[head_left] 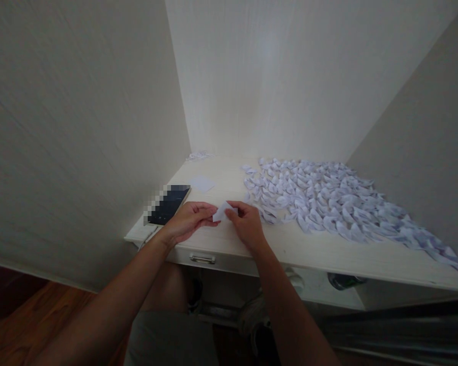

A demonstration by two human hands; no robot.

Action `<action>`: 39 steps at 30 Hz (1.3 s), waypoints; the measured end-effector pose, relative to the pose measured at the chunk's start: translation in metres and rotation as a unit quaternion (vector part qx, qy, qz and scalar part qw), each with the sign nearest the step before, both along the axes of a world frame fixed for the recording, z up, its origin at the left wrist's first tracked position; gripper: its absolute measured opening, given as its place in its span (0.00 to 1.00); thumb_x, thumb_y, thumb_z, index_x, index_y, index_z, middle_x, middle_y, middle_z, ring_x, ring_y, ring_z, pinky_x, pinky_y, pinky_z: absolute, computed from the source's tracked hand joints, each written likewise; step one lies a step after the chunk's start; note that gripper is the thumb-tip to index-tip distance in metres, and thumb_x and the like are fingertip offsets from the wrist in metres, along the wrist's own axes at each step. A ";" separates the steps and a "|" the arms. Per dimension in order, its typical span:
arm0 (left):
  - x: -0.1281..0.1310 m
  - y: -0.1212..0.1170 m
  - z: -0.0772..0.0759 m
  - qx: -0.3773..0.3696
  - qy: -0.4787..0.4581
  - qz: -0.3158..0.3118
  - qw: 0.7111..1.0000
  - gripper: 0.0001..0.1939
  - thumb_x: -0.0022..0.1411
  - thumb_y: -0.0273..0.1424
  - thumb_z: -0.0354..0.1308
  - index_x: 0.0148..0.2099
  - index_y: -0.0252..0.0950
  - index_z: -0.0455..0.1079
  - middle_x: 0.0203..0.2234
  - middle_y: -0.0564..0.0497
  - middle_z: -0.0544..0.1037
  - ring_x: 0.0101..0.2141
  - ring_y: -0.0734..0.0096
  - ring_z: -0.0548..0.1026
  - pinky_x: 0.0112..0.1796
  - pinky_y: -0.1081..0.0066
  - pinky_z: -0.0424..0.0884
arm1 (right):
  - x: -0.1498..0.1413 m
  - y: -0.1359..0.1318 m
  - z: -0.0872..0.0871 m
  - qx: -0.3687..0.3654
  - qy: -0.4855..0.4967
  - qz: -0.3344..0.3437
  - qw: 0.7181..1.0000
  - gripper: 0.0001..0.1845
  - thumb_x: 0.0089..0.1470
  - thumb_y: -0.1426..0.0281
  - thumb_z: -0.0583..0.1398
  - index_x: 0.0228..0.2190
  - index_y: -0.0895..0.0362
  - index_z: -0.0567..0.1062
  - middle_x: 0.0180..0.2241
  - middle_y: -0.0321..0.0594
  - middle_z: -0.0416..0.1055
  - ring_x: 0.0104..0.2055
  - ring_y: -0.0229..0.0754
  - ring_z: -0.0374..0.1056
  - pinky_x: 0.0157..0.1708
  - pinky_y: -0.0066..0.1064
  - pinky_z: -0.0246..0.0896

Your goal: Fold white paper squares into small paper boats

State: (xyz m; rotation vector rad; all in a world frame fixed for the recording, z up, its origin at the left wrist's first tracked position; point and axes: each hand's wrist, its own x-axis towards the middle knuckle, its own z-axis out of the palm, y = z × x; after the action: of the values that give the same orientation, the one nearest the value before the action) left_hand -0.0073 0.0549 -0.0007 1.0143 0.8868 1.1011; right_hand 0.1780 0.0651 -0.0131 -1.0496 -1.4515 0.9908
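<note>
Between my two hands, just above the front of the white desk, is a small white piece of paper (222,210), angular in outline and seemingly partly folded. My left hand (191,219) pinches its left edge between thumb and fingers. At its right edge, my right hand (247,221) grips it with the thumb in front. Behind my left hand lies a flat stack of white paper squares (202,183). To the right spreads a large heap of folded white paper pieces (324,195), whose nearest ones lie close beside my right hand.
A dark-screened tablet or phone (170,203), partly blurred out, lies at the desk's left edge. More white paper bits (199,155) sit in the back left corner. Walls enclose three sides. Below the desktop (229,244) are a drawer handle (202,259) and a shelf with a dark green object (345,280).
</note>
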 end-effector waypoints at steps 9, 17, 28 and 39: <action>0.002 -0.002 -0.004 0.106 0.087 0.088 0.987 0.14 0.46 0.34 0.75 0.35 0.32 0.81 0.27 0.46 0.83 0.27 0.67 0.80 0.34 0.62 0.82 | -0.001 -0.004 0.009 -0.025 0.025 0.007 0.999 0.11 0.49 0.62 0.65 0.33 0.56 0.81 0.28 0.38 0.78 0.27 0.41 0.71 0.31 0.33 0.69; -0.002 -0.004 0.001 0.151 0.059 0.140 0.977 0.14 0.46 0.34 0.76 0.34 0.31 0.81 0.27 0.47 0.83 0.27 0.65 0.81 0.32 0.61 0.84 | 0.008 -0.010 0.016 -0.262 0.289 0.130 0.912 0.18 0.41 0.58 0.73 0.26 0.56 0.75 0.28 0.38 0.76 0.31 0.42 0.74 0.35 0.34 0.71; -0.004 -0.013 0.004 0.294 0.109 0.169 0.935 0.04 0.55 0.29 0.70 0.34 0.35 0.83 0.31 0.48 0.81 0.28 0.69 0.81 0.27 0.69 0.84 | 0.008 -0.017 0.022 -0.199 0.198 0.145 0.949 0.10 0.46 0.61 0.70 0.27 0.55 0.81 0.26 0.35 0.73 0.29 0.35 0.66 0.28 0.26 0.58; -0.006 -0.012 0.001 0.260 0.097 0.131 0.952 0.06 0.55 0.29 0.70 0.36 0.33 0.81 0.29 0.50 0.79 0.27 0.70 0.79 0.28 0.69 0.84 | 0.002 -0.018 0.011 0.003 -0.016 -0.001 1.000 0.11 0.54 0.66 0.63 0.38 0.56 0.82 0.29 0.39 0.79 0.28 0.40 0.71 0.32 0.32 0.65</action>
State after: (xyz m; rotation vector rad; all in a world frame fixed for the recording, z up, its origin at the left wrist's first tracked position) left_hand -0.0131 0.0424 0.0001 1.4876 0.9270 1.5272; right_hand 0.1803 0.0471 -0.0024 -1.0662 -1.4778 0.9729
